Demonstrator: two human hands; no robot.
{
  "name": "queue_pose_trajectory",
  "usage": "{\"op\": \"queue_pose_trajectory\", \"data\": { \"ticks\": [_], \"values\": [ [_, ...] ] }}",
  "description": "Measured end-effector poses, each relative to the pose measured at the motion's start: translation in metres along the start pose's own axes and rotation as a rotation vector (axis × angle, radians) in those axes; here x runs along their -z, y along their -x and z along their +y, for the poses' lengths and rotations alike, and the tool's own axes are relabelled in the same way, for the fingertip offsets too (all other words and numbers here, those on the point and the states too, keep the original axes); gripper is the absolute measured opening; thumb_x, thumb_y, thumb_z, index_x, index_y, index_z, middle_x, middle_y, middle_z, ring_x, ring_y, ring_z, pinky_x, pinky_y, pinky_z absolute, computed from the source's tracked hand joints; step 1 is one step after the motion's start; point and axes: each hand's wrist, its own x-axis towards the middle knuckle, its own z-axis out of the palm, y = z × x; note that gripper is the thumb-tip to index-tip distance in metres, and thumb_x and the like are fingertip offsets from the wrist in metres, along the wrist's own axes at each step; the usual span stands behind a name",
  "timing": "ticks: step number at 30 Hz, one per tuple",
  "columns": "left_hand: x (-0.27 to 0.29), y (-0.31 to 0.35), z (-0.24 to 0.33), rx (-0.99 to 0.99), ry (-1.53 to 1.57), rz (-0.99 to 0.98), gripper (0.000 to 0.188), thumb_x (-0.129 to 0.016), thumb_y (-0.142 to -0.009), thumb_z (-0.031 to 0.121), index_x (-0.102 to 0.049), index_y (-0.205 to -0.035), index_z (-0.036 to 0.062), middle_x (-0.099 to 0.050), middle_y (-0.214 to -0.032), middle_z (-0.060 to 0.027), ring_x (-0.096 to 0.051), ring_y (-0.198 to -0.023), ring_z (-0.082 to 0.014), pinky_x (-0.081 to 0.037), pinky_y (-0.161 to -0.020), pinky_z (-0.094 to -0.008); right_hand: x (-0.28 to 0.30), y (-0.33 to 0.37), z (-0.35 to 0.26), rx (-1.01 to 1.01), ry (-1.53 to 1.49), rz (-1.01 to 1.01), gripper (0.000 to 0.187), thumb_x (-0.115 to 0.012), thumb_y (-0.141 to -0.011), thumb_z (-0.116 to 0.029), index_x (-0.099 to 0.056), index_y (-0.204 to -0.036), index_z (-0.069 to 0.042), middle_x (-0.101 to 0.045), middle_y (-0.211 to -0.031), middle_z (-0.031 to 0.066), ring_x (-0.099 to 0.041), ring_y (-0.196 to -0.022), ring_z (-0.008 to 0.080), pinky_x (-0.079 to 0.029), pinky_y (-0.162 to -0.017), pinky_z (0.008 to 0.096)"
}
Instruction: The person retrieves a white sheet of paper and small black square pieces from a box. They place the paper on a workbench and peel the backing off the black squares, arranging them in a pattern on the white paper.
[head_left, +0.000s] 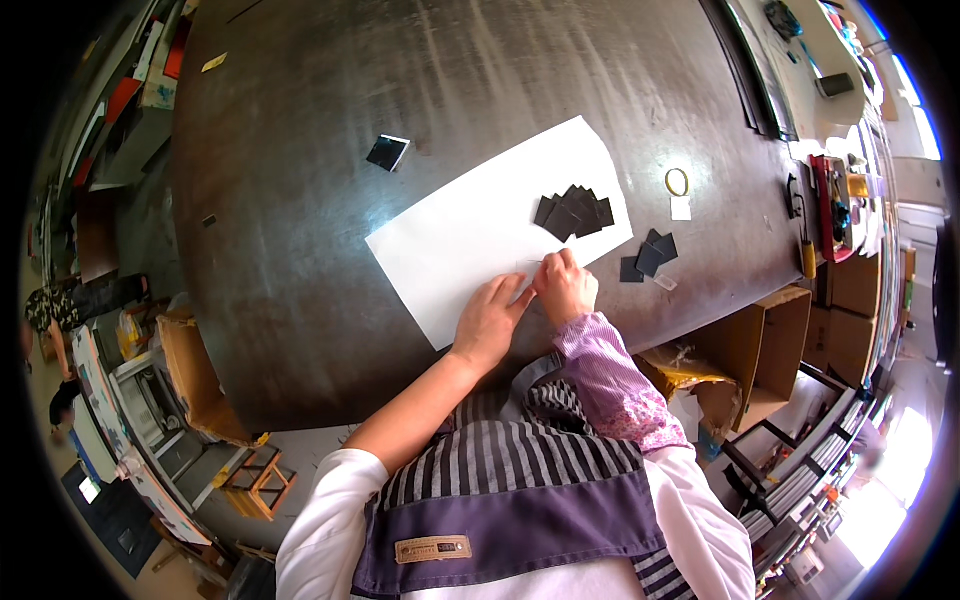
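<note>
Both hands meet over the near edge of a large white sheet (460, 240) on the dark table. My left hand (488, 318) has its fingertips drawn together, pointing toward the right hand; what they pinch, if anything, is too small to make out. My right hand (566, 290), above a purple sleeve, is closed with its fingers curled, and its contents are hidden. Just beyond it, a fanned group of black square pieces (572, 212) lies on the sheet. To the right, off the sheet, are a few more black squares (655, 252) and a small clear piece (666, 283).
A tape roll (678, 182) and a small white square (681, 208) lie right of the sheet. A black square piece with a pale edge (388, 153) sits beyond it on the dark table (300, 250). Cardboard boxes (775, 350) stand by the near right edge. Another person (75, 310) is far left.
</note>
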Motion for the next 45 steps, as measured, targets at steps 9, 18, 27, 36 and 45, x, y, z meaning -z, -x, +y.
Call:
{"op": "queue_pose_trajectory", "data": {
  "ticks": [9,18,27,36,45],
  "values": [
    [0.008,-0.003,0.004,-0.027,-0.035,0.042,0.036,-0.055,-0.086,0.012,-0.064,-0.121,0.0087,-0.056,-0.125,-0.0076,-0.051,-0.119,-0.0253,-0.045,-0.097,-0.038,0.008,0.003,0.009,0.254,-0.137,0.207,0.01,-0.07,-0.077,-0.009,-0.063,-0.083,-0.009,-0.06,-0.087,0.0045,-0.065,-0.081,0.0242,-0.053,-0.064,0.0356],
    [0.007,-0.005,0.008,0.007,-0.027,0.063,0.033,-0.055,-0.088,0.013,-0.066,-0.119,0.0089,-0.058,-0.122,-0.0076,-0.053,-0.117,-0.0257,-0.045,-0.095,-0.0384,0.02,0.0,0.019,0.542,-0.111,0.178,0.016,-0.068,-0.069,-0.01,-0.062,-0.083,-0.007,-0.056,-0.089,0.0033,-0.06,-0.084,0.0217,-0.053,-0.069,0.0357],
    [0.005,-0.002,0.008,0.057,0.026,0.065,0.032,-0.057,-0.087,0.009,-0.067,-0.117,0.0101,-0.056,-0.127,-0.0088,-0.052,-0.119,-0.0277,-0.044,-0.097,-0.0407,0.008,-0.002,0.017,0.723,-0.091,0.127,0.018,-0.066,-0.068,-0.011,-0.061,-0.083,-0.005,-0.055,-0.087,0.0063,-0.057,-0.083,0.0235,-0.052,-0.071,0.036],
    [0.008,-0.006,0.008,0.056,0.019,0.09,0.029,-0.058,-0.089,0.01,-0.069,-0.115,0.0098,-0.058,-0.122,-0.0105,-0.056,-0.114,-0.0303,-0.046,-0.095,-0.0419,0.008,0.004,0.034,0.712,-0.198,0.156,0.026,-0.066,-0.068,-0.007,-0.064,-0.094,-0.004,-0.057,-0.091,0.0062,-0.058,-0.086,0.0251,-0.051,-0.075,0.036],
    [0.0,-0.017,-0.002,0.083,0.208,0.107,0.037,-0.064,-0.079,-0.003,-0.067,-0.113,0.0095,-0.055,-0.12,-0.0112,-0.059,-0.106,-0.028,-0.051,-0.088,-0.0368,0.0,0.044,0.033,0.463,-0.254,0.184,0.037,-0.065,-0.072,-0.003,-0.067,-0.109,-0.007,-0.058,-0.099,0.007,-0.056,-0.095,0.0284,-0.048,-0.083,0.039]
  ]
}}
